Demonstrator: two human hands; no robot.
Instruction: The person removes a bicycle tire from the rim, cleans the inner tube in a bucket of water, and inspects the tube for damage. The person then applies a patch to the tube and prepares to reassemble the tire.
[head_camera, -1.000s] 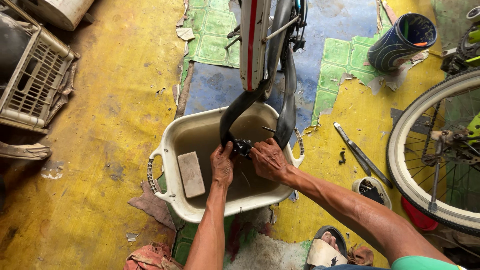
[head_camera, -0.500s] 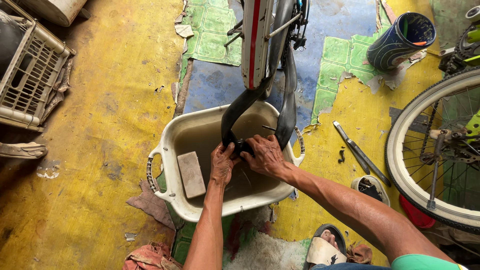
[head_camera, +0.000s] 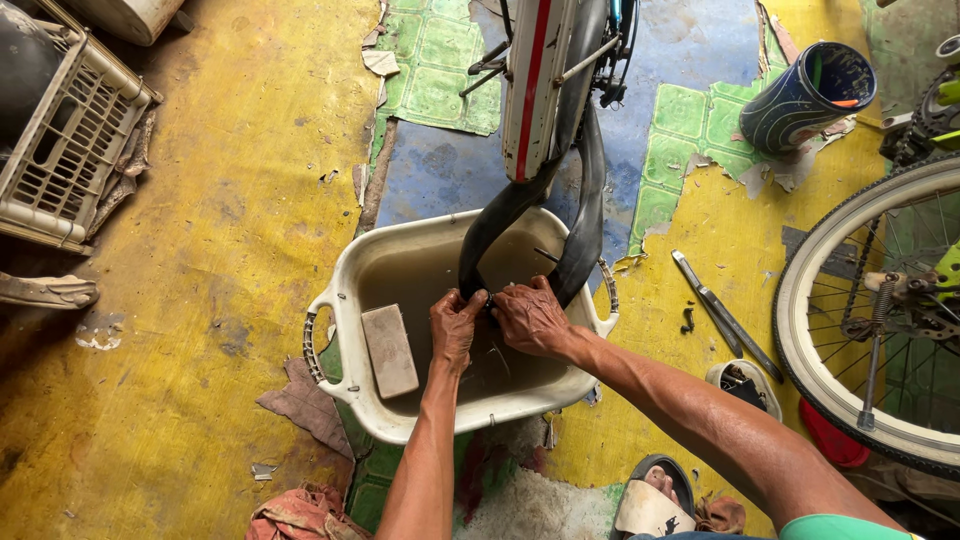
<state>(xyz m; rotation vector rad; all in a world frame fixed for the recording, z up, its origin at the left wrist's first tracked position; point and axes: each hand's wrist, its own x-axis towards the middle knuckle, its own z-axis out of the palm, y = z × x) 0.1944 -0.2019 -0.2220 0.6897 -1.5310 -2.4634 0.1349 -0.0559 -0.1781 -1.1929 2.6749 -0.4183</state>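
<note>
Head view: the left hand (head_camera: 455, 325) and right hand (head_camera: 530, 318) meet low inside the cream plastic basin (head_camera: 345, 275), both closed around the bottom of the black inner tube (head_camera: 580, 230) that loops down from the bicycle frame (head_camera: 535, 80) above. The fingers (head_camera: 478, 298) of the left hand curl over the rubber; those of the right press down on it from the other side, knuckles up. Against the pictures from a second ago the hands have barely shifted: they sit a little closer together on the same low bend of the tube, so the same stretch of rubber is being worked down in the basin. The basin seems to hold murky water, though the surface is hard to read. A tan rectangular block (head_camera: 390, 350) lies in its left half, apart from the hands.

Packages and labels are few: a dark blue cylindrical container (head_camera: 800, 100) with thin pale stripes lies tipped at upper right, and a cream slatted crate (head_camera: 70, 160) stands at far left. A bicycle wheel (head_camera: 800, 330) fills the right edge; long metal tools (head_camera: 725, 315) lie on the yellow floor (head_camera: 200, 250) between it and the basin.
</note>
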